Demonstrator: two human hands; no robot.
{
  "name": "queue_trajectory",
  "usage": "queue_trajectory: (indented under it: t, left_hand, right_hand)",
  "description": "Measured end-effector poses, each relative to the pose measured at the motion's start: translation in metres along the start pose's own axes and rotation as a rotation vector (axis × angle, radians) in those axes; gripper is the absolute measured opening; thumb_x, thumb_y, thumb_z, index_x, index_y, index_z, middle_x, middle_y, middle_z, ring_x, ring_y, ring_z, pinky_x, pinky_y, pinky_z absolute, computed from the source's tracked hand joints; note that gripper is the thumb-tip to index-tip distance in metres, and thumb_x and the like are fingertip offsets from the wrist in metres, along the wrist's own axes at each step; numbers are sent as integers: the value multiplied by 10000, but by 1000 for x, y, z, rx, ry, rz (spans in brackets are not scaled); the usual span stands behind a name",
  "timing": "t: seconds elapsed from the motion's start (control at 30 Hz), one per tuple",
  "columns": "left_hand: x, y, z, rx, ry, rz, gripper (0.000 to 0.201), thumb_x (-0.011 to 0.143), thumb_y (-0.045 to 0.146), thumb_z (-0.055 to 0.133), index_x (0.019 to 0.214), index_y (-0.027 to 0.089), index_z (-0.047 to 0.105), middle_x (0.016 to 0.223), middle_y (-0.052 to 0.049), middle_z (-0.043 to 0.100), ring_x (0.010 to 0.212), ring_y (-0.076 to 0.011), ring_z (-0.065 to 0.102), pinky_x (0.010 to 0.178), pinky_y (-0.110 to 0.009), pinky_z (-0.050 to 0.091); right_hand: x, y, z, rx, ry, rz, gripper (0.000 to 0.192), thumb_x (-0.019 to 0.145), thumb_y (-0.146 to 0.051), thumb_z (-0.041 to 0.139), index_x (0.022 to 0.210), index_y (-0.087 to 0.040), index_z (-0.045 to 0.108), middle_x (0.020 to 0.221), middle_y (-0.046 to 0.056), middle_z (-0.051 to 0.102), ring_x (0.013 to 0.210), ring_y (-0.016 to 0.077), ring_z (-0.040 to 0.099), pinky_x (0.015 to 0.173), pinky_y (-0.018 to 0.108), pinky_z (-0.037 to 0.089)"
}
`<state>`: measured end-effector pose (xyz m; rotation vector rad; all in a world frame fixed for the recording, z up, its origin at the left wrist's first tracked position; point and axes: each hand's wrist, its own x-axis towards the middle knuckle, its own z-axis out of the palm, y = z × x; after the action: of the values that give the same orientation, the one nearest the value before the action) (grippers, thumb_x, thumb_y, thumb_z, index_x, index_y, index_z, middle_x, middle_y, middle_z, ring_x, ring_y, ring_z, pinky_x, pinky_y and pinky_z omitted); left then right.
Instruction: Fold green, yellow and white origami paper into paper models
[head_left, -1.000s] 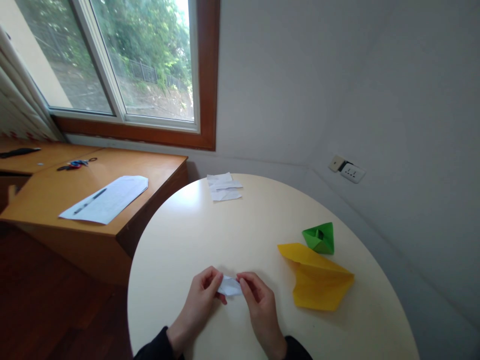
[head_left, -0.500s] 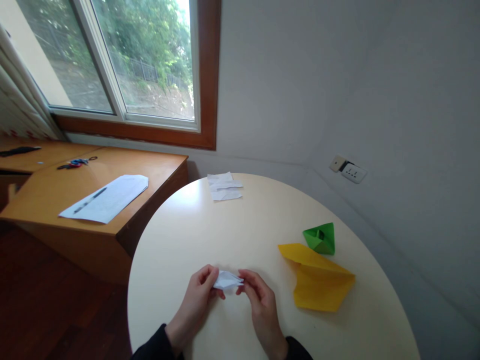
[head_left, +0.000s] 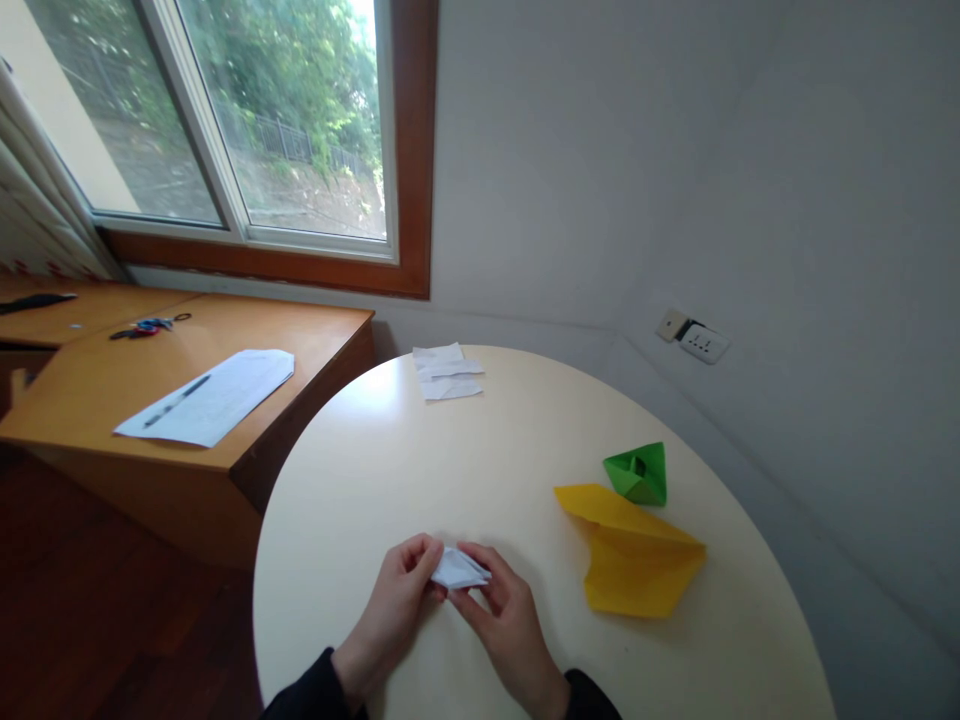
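While both hands, left hand [head_left: 401,590] and right hand [head_left: 499,610], pinch the small white folded paper [head_left: 459,570] shut in their grip, a crease is mid-fold; next probably needs firm pressing flat.

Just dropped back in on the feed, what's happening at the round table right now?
A person is working a small folded white paper with both hands at the near edge of the round table. The left hand pinches its left end and the right hand grips it from the right and below. A yellow folded paper and a small green folded piece lie to the right, untouched. White paper scraps lie at the far edge.
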<state>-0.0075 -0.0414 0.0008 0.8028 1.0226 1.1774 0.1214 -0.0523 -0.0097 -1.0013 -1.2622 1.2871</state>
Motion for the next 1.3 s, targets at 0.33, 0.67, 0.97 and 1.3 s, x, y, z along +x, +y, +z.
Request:
queue_trajectory:
  t: [0.33, 0.67, 0.97, 1.3]
  left_hand:
    - [2, -3, -2, 44, -11, -16, 406, 643, 515, 683, 581, 133, 561, 521, 10, 519, 500, -99, 438, 503, -216, 334]
    - [0, -2, -6, 109, -24, 117, 424, 721, 467, 638, 1014, 167, 576, 919, -76, 657, 870, -213, 592, 807, -316, 438]
    - [-5, 3, -2, 34, -91, 196, 370, 663, 382, 727, 876, 202, 485, 999, -87, 645, 933, -218, 605, 859, -342, 450]
    - [-1, -4, -3, 189, -27, 274, 264, 681, 333, 707, 807, 173, 539, 738, -18, 627, 722, -158, 597, 694, -282, 479]
  right_hand:
    - [0, 0, 1, 2, 14, 9, 371, 644, -310, 746, 984, -191, 659, 972, 91, 679, 909, 246, 639, 800, 364, 534]
    - [3, -5, -3, -52, -20, 5, 287, 769, -378, 628, 958, -165, 658, 900, 80, 681, 825, 204, 625, 762, 315, 499]
    - [6, -4, -6, -43, 38, 26, 276, 778, -410, 604, 896, -164, 649, 852, 55, 677, 798, 191, 611, 706, 284, 477]
    - [7, 2, -6, -45, 8, 28, 277, 781, -397, 598, 941, -171, 613, 918, 71, 652, 853, 203, 603, 765, 323, 476]
